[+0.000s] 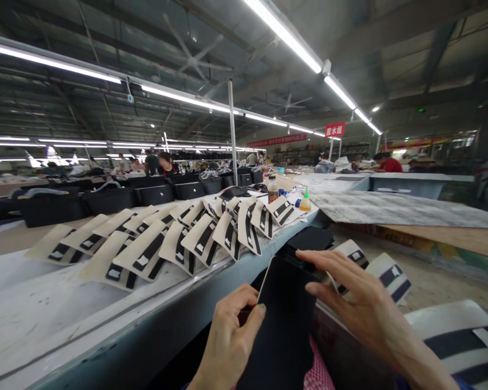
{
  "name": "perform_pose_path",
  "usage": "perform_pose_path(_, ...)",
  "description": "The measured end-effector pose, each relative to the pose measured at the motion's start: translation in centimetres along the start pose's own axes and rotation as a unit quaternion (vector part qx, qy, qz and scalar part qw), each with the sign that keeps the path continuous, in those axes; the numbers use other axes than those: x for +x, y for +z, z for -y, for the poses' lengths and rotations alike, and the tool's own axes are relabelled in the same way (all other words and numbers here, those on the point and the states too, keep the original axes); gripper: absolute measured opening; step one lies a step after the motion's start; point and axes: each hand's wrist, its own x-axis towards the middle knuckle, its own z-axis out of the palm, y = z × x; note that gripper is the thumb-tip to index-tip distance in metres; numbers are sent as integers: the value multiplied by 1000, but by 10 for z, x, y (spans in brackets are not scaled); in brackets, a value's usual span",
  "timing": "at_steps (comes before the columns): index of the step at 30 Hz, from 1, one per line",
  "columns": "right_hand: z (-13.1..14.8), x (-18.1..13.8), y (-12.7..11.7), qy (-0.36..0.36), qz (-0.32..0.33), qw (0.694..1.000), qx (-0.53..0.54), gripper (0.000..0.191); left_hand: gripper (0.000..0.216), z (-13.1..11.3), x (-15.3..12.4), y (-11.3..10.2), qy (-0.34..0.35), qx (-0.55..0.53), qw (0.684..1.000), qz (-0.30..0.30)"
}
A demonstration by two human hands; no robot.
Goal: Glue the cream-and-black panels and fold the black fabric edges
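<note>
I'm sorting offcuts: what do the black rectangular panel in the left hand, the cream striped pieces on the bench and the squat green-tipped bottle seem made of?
Black rectangular panel: perhaps leather or synthetic leather, satin; its dark face looks smooth.
Curved cream pieces with black stripes: possibly stiff leather or board, matte, holding a bend.
Squat bottle: likely translucent plastic; amber contents show through.

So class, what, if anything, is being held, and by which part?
A black panel, by its left edge, in the left fingers; the right fingers are at its upper right side, whether gripping is unclear.
</note>
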Motion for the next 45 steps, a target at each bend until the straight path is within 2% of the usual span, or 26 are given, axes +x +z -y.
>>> perform_pose_path(3,2,1,23,-44,-2,997,-56,39,30,-5,-7,4,50,-4,999,-5)
perform_pose_path(7,14,-12,42,-74,-68,990,-104,43,29,-4,-10,5,62,-21,997,-38)
perform_pose_path(10,25,-25,41,-116,-97,986,-65,35,28,-2,-8,2,45,-32,998,-36)
perform_pose_path(13,31,-29,29,-132,-59,989,15,25,27,-2,-6,0,53,-27,998,-17)
perform_pose_path(17,28,-17,9,-64,-25,997,43,11,25,-6,-10,-1,114,-2,993,-25)
perform_pose_path(20,22,-4,1,-14,11,988,152,8,20,-12,-17,-3,137,-40,990,5)
perform_pose_path(24,17,4,-1,90,97,937,324,25,18,-20,-25,-9,161,-78,983,52)
perform_pose_path(27,16,7,0,141,133,901,389,31,17,-24,-27,-13,138,-80,984,86)
perform_pose_path(32,16,13,-1,163,152,884,412,29,16,-26,-27,-17,122,-89,982,110)
perform_pose_path(39,19,19,-4,168,165,887,396,33,15,-23,-26,-15,121,-97,981,116)
perform_pose_path(45,21,21,-5,169,173,895,374,28,14,-12,-27,-10,147,-145,972,113)
